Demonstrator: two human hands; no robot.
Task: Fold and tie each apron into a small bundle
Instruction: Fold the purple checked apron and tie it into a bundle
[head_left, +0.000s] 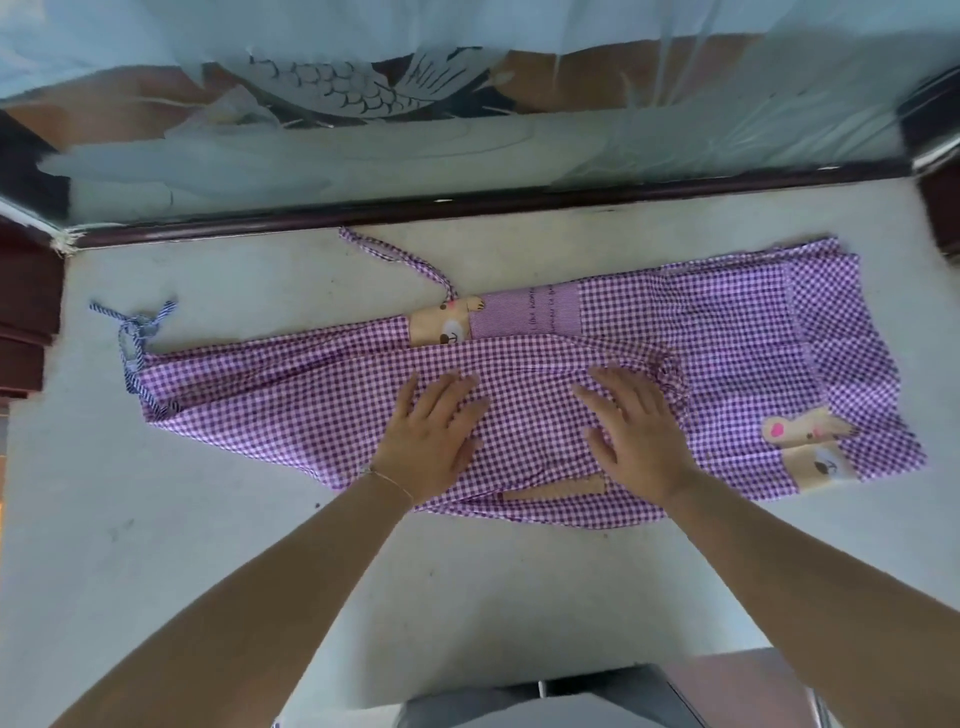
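So the purple gingham apron (519, 384) is laid out flat on the white table (208, 519), long axis running side to side across the view. The narrower end with the blue-striped ties (132, 332) points way out past the left hand's outer side, and the wider end with the bear patch (810, 447) sits off beyond the right hand. There's another bear patch with a striped purple panel (493, 325) just past the fingertips of both hands, and a thin gingham strap (395, 257) trails off from there toward the far edge.

Both arms reach straight forward from the near side. The left hand (434, 441) lies palm down on the cloth, fingers straight and spread a bit, gripping nothing. The right hand (636, 431) does the same just beside it, flat and spread, with a small gap of fabric between the two. Thin bracelet (389, 480) on the left wrist.
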